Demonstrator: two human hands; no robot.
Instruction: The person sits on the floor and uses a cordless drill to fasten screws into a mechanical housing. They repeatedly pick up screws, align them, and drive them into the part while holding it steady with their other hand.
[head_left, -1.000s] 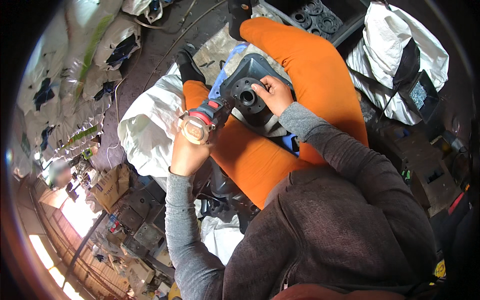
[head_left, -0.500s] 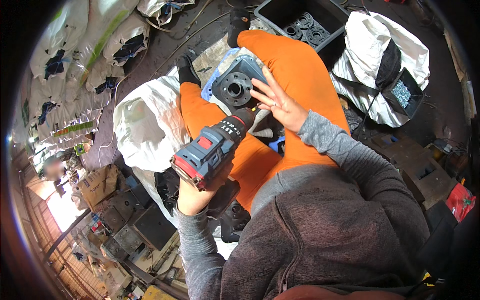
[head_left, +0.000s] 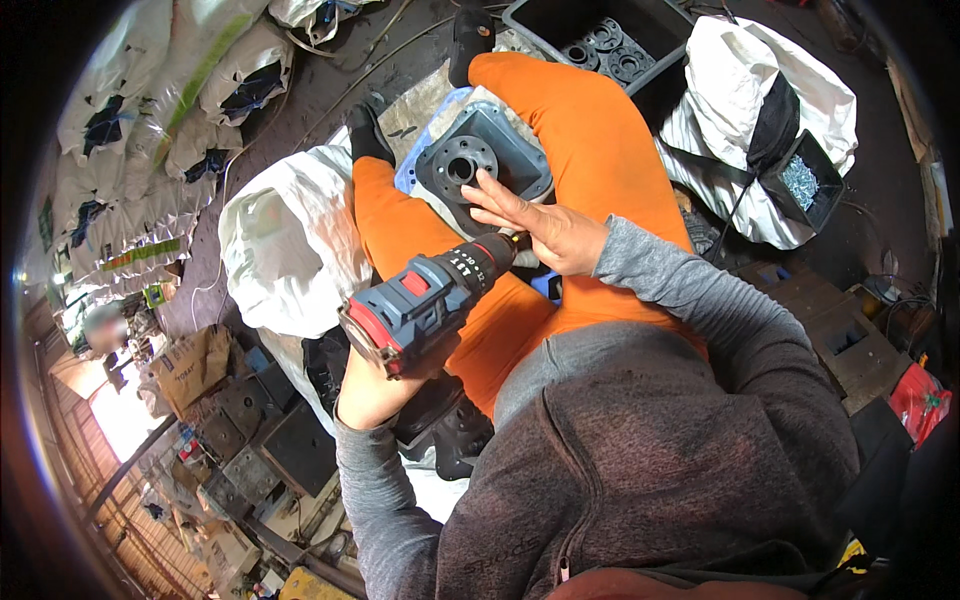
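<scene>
A cordless drill [head_left: 425, 290], grey-blue with red parts, is gripped in my left hand [head_left: 380, 388], its chuck aimed up and to the right. My right hand [head_left: 560, 238] is at the chuck's tip, its fingers stretched toward the flange. Whether a small part lies between thumb and bit is hidden. Just beyond the fingertips sits a round dark flange [head_left: 436, 168] with a central hole and a ring of smaller holes. It lies on a grey box-shaped housing [head_left: 523, 162] between my orange-clad legs.
A black bin [head_left: 655, 72] with several round dark parts stands at the far right. Right of my leg, a small black tray [head_left: 826, 205] of silvery screws rests against a white sack [head_left: 825, 95]. Another open white sack [head_left: 250, 280] stands left. Cables cross the floor.
My right hand has lowered toward the chuck, and its spread fingers have come closer together. The drill has moved slightly down and left in the view, still in my left hand.
</scene>
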